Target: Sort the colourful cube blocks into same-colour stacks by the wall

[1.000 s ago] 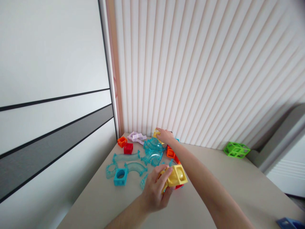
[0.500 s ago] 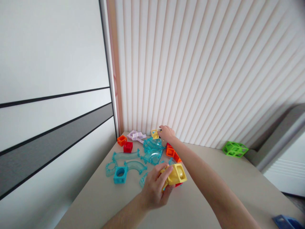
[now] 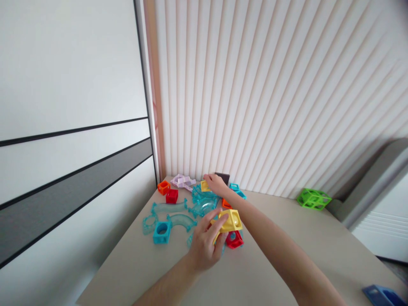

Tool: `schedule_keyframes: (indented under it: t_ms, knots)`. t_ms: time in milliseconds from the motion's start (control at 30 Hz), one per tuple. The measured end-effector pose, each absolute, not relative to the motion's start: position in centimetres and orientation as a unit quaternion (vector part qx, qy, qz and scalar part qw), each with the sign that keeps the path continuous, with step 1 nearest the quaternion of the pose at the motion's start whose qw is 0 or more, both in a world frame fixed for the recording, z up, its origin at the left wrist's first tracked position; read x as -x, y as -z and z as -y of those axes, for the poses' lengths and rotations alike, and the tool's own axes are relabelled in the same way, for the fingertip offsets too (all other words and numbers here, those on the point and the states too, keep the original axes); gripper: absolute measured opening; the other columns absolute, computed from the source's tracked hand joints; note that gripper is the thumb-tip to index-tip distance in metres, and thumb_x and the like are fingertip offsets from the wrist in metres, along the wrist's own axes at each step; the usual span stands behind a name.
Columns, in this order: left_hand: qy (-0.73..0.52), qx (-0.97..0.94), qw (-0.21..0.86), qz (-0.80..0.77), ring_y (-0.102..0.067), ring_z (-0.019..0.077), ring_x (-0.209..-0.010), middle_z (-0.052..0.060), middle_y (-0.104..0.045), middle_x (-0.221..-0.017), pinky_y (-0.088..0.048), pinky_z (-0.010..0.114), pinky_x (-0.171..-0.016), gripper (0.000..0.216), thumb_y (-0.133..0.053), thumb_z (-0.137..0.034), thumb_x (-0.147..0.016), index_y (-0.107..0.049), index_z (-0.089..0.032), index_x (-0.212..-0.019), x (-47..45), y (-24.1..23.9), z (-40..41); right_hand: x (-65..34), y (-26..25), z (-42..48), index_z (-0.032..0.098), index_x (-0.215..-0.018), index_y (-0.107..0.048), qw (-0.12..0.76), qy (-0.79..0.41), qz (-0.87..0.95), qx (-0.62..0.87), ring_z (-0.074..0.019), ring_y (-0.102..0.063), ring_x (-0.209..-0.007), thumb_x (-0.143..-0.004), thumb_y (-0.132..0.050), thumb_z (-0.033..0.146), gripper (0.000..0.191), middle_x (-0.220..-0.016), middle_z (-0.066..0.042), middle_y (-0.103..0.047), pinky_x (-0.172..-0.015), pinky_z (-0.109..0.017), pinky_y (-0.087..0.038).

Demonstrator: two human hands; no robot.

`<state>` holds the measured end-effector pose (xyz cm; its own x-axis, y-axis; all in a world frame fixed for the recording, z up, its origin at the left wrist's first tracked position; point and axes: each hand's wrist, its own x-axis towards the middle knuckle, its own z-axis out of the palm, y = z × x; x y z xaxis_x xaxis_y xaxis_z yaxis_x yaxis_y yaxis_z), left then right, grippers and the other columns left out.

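Near the front, my left hand (image 3: 204,244) is closed around a yellow cube block (image 3: 231,220), a marble-run piece with a round opening in its side. Its fingers wrap the block's left side and a yellow part below. My right hand (image 3: 216,185) reaches to the back of the table, its fingers on another yellow cube block (image 3: 204,186), which they partly cover. Clear teal track pieces (image 3: 205,206) lie just in front of that hand. Beneath the left hand's block sits a red cube block (image 3: 234,240).
Left on the table (image 3: 127,263) are a curved teal track (image 3: 181,221), a blue cube (image 3: 161,233), a red cube (image 3: 172,196), an orange cube (image 3: 164,187) and lilac pieces (image 3: 183,181). A dark flat object (image 3: 223,177) leans at the ribbed wall. Green frames (image 3: 314,199) lie right.
My right hand has shifted left onto the back yellow block, which sits slightly lower in view. My left hand has moved slightly up and left with its block, uncovering the red cube.
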<state>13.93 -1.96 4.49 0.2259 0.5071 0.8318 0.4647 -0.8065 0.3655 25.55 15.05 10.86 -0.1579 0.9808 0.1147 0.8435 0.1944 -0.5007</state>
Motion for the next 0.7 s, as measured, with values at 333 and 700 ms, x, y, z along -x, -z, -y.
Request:
schedule_keyframes:
  t_ms: [333,700]
  knots:
    - [-0.541,-0.761,0.038,-0.356,-0.068,0.022,-0.113,0.015,-0.059,-0.14,-0.06,0.036,-0.093,0.041,-0.048,-0.02,-0.099,-0.058,-0.023,-0.139,-14.1,-4.2,1.3,-27.9,-13.2,-11.8,0.014,-0.109,-0.072,0.294,-0.177,0.746,0.57,-0.0201,-0.067,-0.091,-0.103,-0.038,0.037,0.042,-0.098,-0.008,-0.075,-0.081,-0.028,-0.049]
    - [-0.536,-0.754,0.012,-0.38,-0.065,0.023,-0.116,0.015,-0.05,-0.146,-0.057,0.041,-0.096,0.043,-0.048,-0.019,-0.1,-0.052,-0.024,-0.143,-12.4,-5.2,0.6,-30.5,-18.2,-2.1,0.017,-0.095,-0.073,0.194,-0.33,0.824,0.418,-0.0149,-0.062,-0.073,-0.099,-0.047,0.053,0.045,-0.082,-0.002,-0.07,-0.067,-0.025,-0.048]
